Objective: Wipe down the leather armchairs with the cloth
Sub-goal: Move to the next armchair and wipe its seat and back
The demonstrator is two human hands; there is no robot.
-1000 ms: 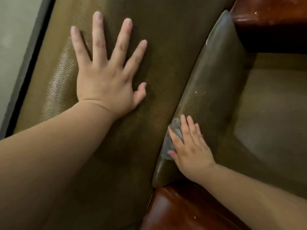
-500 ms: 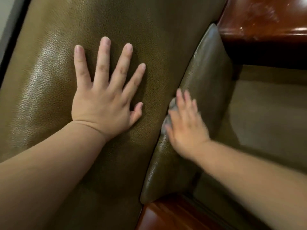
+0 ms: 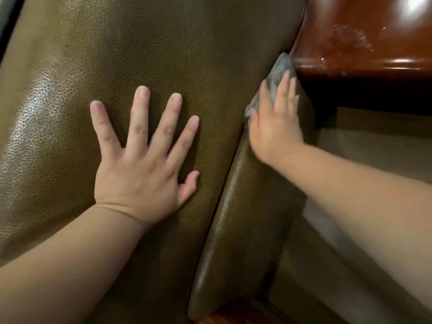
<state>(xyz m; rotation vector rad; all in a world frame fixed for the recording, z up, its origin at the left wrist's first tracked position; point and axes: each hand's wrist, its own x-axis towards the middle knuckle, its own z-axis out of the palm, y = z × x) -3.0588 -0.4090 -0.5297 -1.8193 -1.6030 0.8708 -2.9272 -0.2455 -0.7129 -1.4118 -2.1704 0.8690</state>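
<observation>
The left hand lies flat on the broad olive leather panel of the armchair, fingers straight and spread, holding nothing; it appears to serve as a brace. The right hand presses the grey cloth against the narrower leather side cushion, at its far end, just beside the glossy red-brown wooden armrest. The fingers of the right hand are extended over the cloth rather than curled round it; part of the cloth shows beyond the fingertips. The cloth is judged thin, light and limp; it should be controlled by flat palm pressure, since a loose edge may bunch. The leather looks smooth and slightly slippery, yielding under load.
</observation>
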